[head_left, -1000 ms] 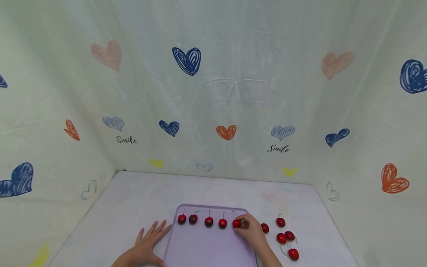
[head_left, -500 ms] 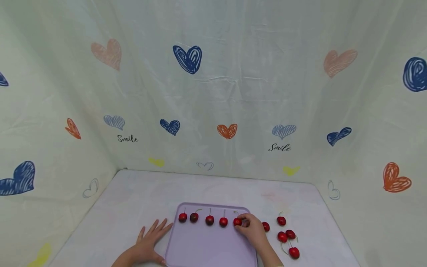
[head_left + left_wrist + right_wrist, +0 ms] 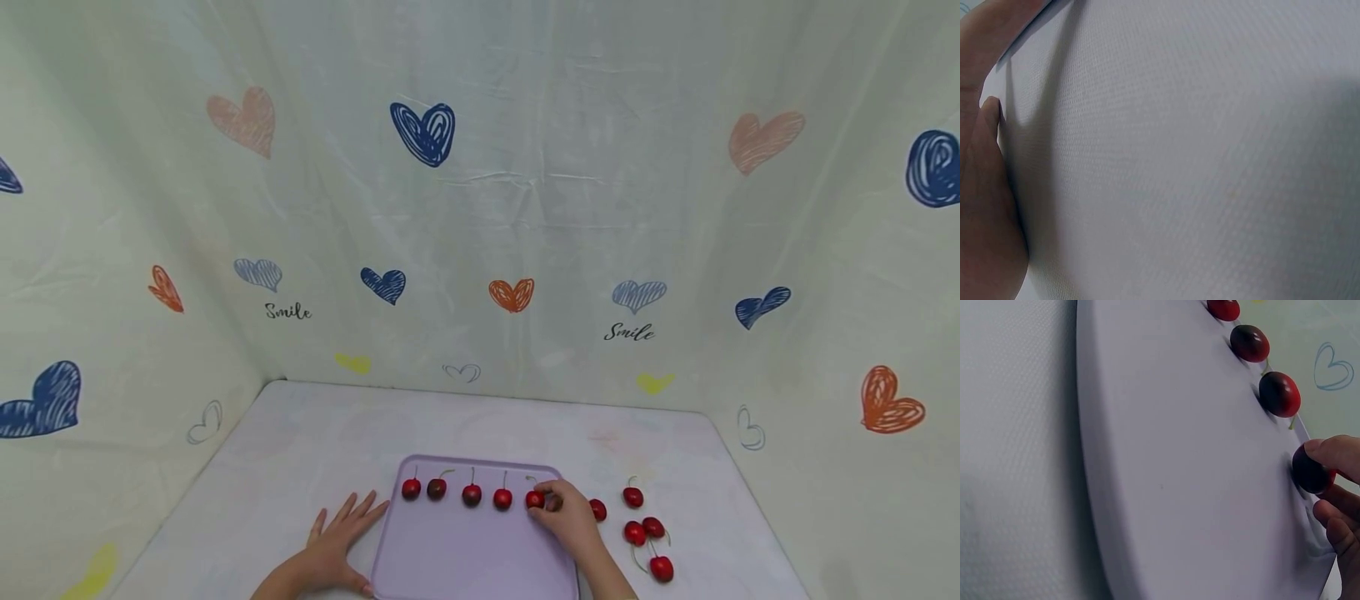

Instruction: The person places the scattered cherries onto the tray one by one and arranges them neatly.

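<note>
The cherry (image 3: 533,500) in play is round and glossy, bright red from above and darkening almost to black on the face seen from the right wrist, with a thin greenish stem bending toward 11 o'clock. It sits at the 1 o'clock end of a lilac, round-cornered tray (image 3: 472,550), closing a line with four cherries (image 3: 471,496) that runs along the far rim from 11 o'clock. Three of those stems point to about 12 o'clock, while the second from the left leans toward 2. Of the two hands, the right hand (image 3: 567,517) pinches the cherry between thumb and fingers, the gap no wider than the fruit; whether the cherry bears its weight on the tray is hard to tell under the fingers. The left hand (image 3: 333,550) lies at the tray's 9 o'clock side, fingers spread wide and gripping nothing, index fingertip and thumb tip right at the edge. Out at 3 o'clock, beyond the tray, five loose cherries (image 3: 634,533) lie on the pale worktop (image 3: 322,442), and heart-printed cloth (image 3: 480,208) hangs at 12.
</note>
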`<state>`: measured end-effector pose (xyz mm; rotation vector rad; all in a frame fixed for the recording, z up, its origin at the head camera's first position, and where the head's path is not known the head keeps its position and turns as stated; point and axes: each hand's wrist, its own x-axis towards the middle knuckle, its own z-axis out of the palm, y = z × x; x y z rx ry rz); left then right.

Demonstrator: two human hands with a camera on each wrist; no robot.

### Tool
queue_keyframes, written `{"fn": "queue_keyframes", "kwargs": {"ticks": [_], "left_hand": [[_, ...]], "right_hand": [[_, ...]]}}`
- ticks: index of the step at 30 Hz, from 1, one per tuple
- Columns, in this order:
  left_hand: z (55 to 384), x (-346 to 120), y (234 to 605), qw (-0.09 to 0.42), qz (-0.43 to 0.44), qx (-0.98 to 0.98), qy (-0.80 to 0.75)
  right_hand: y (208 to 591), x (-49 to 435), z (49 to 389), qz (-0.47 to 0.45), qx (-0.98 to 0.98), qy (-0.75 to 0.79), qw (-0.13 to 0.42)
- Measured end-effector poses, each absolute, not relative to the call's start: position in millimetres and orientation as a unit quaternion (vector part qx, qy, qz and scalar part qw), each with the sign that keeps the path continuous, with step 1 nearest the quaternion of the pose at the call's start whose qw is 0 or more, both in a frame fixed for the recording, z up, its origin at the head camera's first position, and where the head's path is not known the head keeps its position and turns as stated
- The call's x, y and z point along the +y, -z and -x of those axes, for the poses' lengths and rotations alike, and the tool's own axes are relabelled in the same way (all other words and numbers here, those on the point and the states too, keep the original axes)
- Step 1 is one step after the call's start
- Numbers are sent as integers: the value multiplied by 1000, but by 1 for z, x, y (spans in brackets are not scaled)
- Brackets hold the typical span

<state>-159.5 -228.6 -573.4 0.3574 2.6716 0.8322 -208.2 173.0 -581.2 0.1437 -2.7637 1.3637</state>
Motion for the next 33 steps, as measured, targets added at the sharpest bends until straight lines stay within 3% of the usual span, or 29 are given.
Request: {"fn": "queue_keyframes", "kwargs": {"ticks": [26,33], "left_hand": [[157,-232,567,150,-146,934,-290],[158,-231,572,147,-148,935,-288]], "right_hand": [[556,212,188,-26,-893,-449,16],[556,225,185,-47,-913,-402,59]]}}
